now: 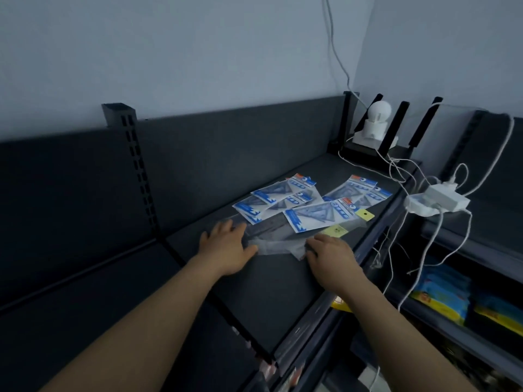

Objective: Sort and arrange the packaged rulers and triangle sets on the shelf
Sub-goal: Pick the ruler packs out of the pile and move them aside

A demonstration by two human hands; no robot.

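Some six blue-labelled packets (317, 217), lettering blurred

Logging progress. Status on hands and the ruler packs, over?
Left hand flat on clear ruler pack, right hand at its other end, grip unclear. Triangle set packs scattered behind. Power strip off right, apart.

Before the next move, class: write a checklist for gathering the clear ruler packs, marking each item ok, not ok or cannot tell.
1. Left hand and right hand both touch the clear ruler packs: ok.
2. Triangle sets in one tidy pile: not ok, scattered and overlapping.
3. Bare shelf nearer the person for stacking: ok.
4. White cables apart from the packs: ok.
5. Ruler pack count: cannot tell, blurred.
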